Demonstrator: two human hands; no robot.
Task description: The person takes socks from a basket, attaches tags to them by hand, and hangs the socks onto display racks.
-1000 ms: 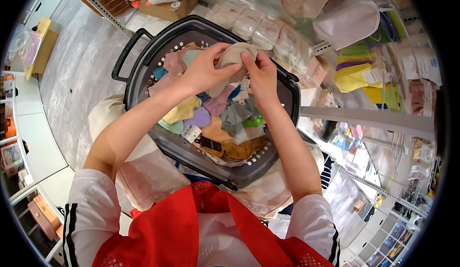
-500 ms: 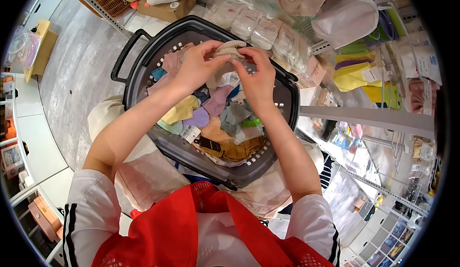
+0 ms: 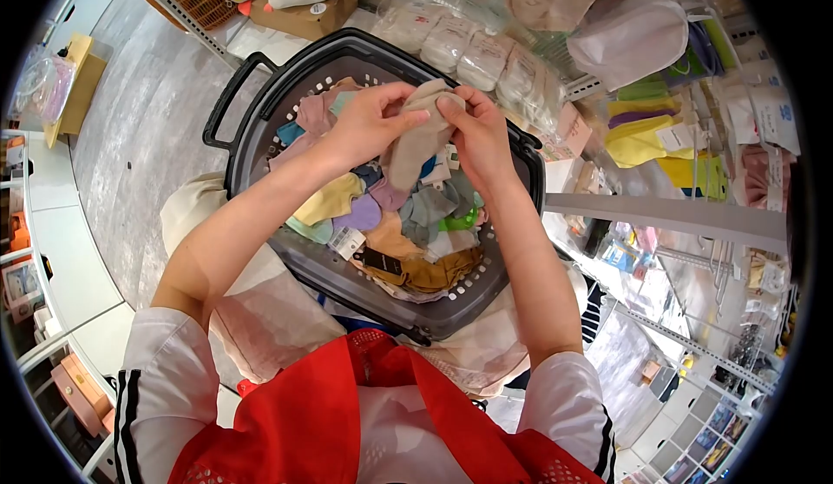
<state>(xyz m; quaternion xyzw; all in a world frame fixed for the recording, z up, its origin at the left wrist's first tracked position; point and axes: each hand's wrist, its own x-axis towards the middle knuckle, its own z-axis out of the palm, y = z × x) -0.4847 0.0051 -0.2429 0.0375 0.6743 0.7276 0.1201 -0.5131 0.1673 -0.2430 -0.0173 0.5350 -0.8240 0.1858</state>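
Observation:
A beige sock (image 3: 415,141) hangs between my two hands, above a dark grey plastic basket (image 3: 252,141). My left hand (image 3: 373,124) pinches its left edge near the top. On the other side my right hand (image 3: 482,128) grips the upper right edge, thumb across the fabric. Below lie several loose socks in the basket: a yellow sock (image 3: 328,200), a purple sock (image 3: 359,212), a grey sock (image 3: 427,210) and a mustard-brown sock (image 3: 442,271). A white label (image 3: 346,242) and a black label (image 3: 382,261) show among them.
The basket rests on my lap, its handle (image 3: 230,102) sticking out at left. Wrapped packs (image 3: 482,59) line the shelf beyond. At right, yellow socks (image 3: 646,141) hang on display near a grey shelf edge (image 3: 668,210). A cardboard box (image 3: 304,15) sits at the back.
The beige sock, bunched between my fingertips before, now hangs unfolded at length. My right hand has shifted slightly right and turned, its thumb now over the fabric.

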